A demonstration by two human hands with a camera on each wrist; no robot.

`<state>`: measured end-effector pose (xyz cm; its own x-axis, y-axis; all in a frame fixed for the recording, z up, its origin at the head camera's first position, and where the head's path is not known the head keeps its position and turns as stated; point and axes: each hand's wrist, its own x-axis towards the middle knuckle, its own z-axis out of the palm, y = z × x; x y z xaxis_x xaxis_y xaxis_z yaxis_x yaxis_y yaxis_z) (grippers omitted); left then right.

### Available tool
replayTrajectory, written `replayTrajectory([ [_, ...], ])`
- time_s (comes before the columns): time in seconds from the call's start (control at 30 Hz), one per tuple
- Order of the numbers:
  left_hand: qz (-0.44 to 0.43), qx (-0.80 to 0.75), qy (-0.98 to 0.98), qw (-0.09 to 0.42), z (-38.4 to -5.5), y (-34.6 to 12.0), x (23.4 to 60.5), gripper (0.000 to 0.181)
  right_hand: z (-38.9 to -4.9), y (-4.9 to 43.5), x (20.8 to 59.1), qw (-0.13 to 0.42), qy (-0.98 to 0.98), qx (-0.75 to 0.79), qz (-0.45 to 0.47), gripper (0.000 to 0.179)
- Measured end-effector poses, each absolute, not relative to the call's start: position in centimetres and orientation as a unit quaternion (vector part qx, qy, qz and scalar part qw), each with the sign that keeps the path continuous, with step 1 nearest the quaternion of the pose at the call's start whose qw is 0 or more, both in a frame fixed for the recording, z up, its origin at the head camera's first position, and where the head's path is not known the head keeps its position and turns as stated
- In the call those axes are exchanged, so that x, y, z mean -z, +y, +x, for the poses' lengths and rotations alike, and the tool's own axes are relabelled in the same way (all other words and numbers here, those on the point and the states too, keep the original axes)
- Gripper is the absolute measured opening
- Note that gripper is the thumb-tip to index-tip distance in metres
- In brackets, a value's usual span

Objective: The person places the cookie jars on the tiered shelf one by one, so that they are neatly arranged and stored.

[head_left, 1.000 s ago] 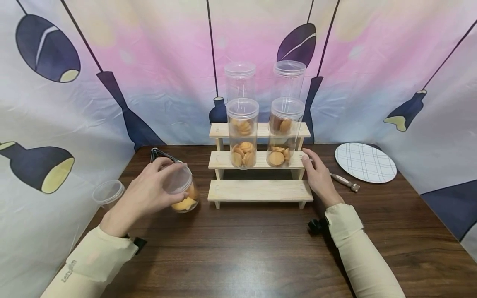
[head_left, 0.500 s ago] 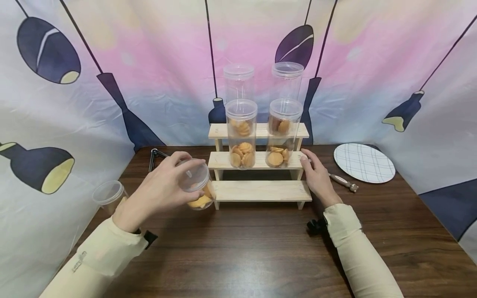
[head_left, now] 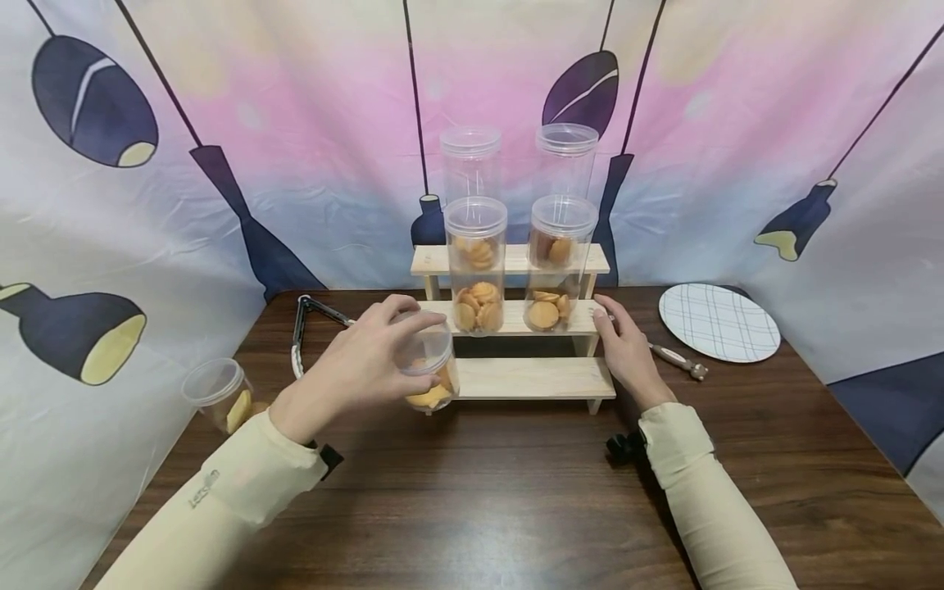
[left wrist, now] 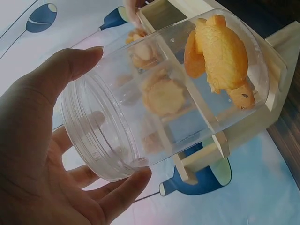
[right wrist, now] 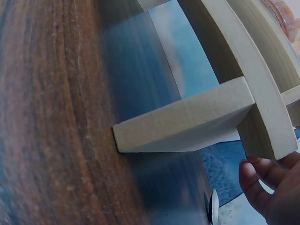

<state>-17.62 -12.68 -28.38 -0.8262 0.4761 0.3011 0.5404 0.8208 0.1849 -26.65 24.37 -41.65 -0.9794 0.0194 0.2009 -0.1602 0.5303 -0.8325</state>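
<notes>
My left hand [head_left: 361,360] grips a clear plastic jar [head_left: 446,381] by its screw lid, thumb on one side and fingers on the other. Golden biscuits lie at the bottom of the jar; one is turtle-shaped in the left wrist view. In the head view the jar overlaps the left end of the lowest tier of a three-tier wooden stand [head_left: 534,378]. My right hand [head_left: 628,356] holds the right end of the middle tier, thumb and fingertips at the board's corner [right wrist: 281,145]. Two biscuit jars [head_left: 478,287] [head_left: 549,287] stand side by side on that tier.
Two further clear jars [head_left: 472,156] [head_left: 566,156] stand on the top tier. Another biscuit jar [head_left: 214,392] is at the table's left edge, near a black V-shaped tool [head_left: 298,334]. Rightward lie a checked white plate [head_left: 721,322] and a bear-tipped handle [head_left: 674,356].
My left hand has carried the jar rightward from the left of the table to the lowest tier's left end. The right hand has stayed at the stand.
</notes>
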Motion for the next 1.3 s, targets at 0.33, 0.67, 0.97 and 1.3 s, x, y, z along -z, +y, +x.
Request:
replayTrajectory([
  [0.33, -0.295, 0.146, -0.934, 0.141, -18.4, -11.4, 29.1, 0.062, -26.6, 24.4, 41.7, 0.087, -0.866, -0.490, 0.043, 0.060],
  [0.67, -0.299, 0.151, -0.932, 0.140, -18.9, -10.1, 29.6, 0.063, -26.7, 24.5, 41.6, 0.086, -0.867, -0.489, 0.037, 0.060],
  [0.97, -0.313, 0.158, -0.927, 0.132, -19.2, -8.8, 29.9, 0.061, -26.7, 24.5, 41.6, 0.082, -0.871, -0.483, 0.036, 0.061],
  [1.3, -0.306, 0.152, -0.931, 0.131, -19.5, -8.2, 30.2, 0.060, -26.6, 24.5, 41.6, 0.085, -0.871, -0.482, 0.041, 0.060],
])
